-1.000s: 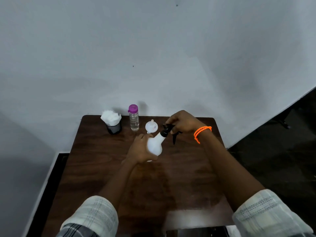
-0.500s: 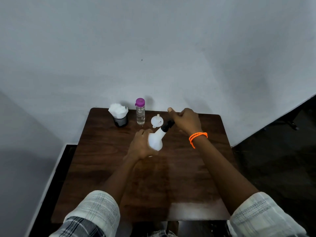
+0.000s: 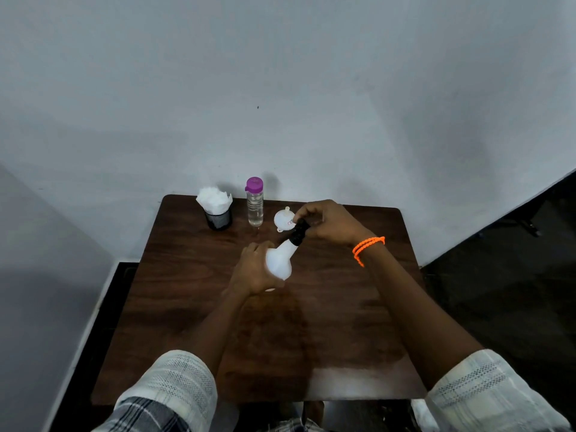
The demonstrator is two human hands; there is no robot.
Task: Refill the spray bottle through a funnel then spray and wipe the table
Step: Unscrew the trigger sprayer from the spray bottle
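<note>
centrally, left hand point(image 3: 254, 269) gripping tilted spray bottle point(image 3: 279, 260) body, right hand point(image 3: 330, 221) curled round its black spray head point(image 3: 299, 232)

Left hand point(image 3: 254, 269) holds the tilted white spray bottle point(image 3: 279, 260) over the table point(image 3: 174, 275); right hand point(image 3: 330, 221) grips its black cap point(image 3: 298, 232).

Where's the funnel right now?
In the head view the funnel lies at the table's far edge, between the clear water bottle and the right hand gripping the sprayer cap.
</note>
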